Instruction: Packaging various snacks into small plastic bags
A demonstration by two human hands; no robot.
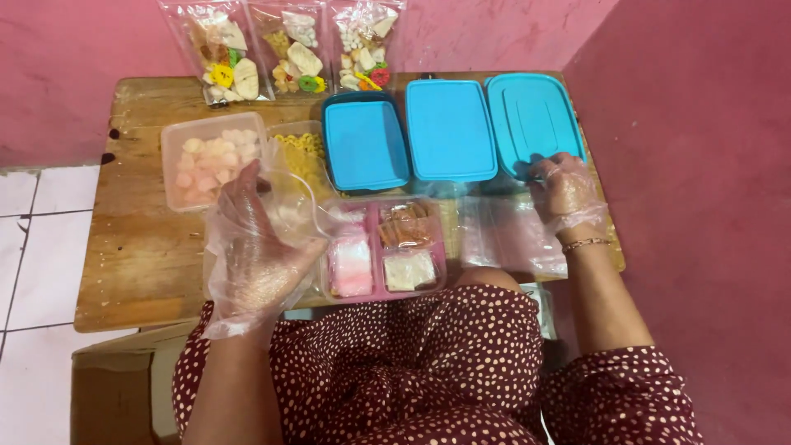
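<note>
Left hand, gloved, grip open over the pink tray at the bench front edge, right hand fingertips pressing the blue lid at back-right corner; loose glove could snag the tray.

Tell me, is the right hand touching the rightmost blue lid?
Touching. The head view shows the gloved right hand with its fingertips resting on the near edge of the rightmost blue lid, no gap visible.

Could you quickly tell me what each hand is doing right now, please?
Left hand: gloved, open, holding nothing.
Right hand: gloved, fingers on the blue lid; grip unclear.
</note>
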